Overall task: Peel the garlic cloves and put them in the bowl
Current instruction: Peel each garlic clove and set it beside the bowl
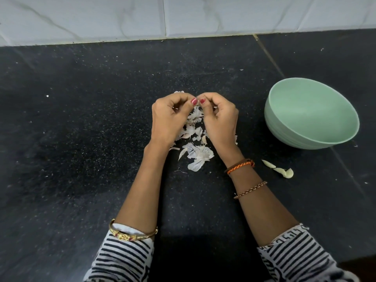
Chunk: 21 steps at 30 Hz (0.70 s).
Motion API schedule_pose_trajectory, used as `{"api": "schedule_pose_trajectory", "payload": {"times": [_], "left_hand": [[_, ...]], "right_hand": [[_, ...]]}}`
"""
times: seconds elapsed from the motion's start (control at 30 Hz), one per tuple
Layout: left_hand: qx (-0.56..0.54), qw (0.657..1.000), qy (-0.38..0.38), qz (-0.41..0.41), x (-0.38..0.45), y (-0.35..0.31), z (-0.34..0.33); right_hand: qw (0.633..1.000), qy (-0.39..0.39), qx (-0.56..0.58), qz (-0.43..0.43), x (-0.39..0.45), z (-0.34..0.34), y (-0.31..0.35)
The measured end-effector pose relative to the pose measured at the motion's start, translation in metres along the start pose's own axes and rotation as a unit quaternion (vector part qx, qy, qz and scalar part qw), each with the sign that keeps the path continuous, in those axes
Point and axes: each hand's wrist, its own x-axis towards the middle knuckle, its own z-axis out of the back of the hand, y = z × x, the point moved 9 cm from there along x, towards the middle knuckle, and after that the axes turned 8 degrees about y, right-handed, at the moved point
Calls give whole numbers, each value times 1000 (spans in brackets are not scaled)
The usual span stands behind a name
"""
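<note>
My left hand [171, 117] and my right hand [219, 119] are raised together over the black counter, thumbs meeting. Between the thumbs and curled fingers they pinch a garlic clove that is almost wholly hidden. Below and between the hands lies a heap of white garlic skins [198, 153], with an unpeeled clove [186, 135] among them. Three peeled cloves [279, 170] lie on the counter by my right wrist. The pale green bowl [289, 137] stands to the right, and no clove shows in the part of its inside that I see.
The black speckled counter [81, 129] stretches wide to the left and front, dusted with small skin flecks. A white tiled wall [183, 17] closes the back. A seam in the counter runs diagonally past the bowl.
</note>
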Motion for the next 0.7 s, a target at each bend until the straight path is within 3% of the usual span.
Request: {"api": "schedule_pose_trajectory", "payload": {"times": [0.2,0.43,0.7], "left_hand": [[16,1000,6,6,0,1,-4],[26,999,18,27,0,6,-11],[71,997,-13,15,-1,6,-10]], "right_hand": [[996,-13,89,-28,1,6,-3],[996,20,82,-24,3,1,-4],[967,195,154,-51,5,-17,-3]]}}
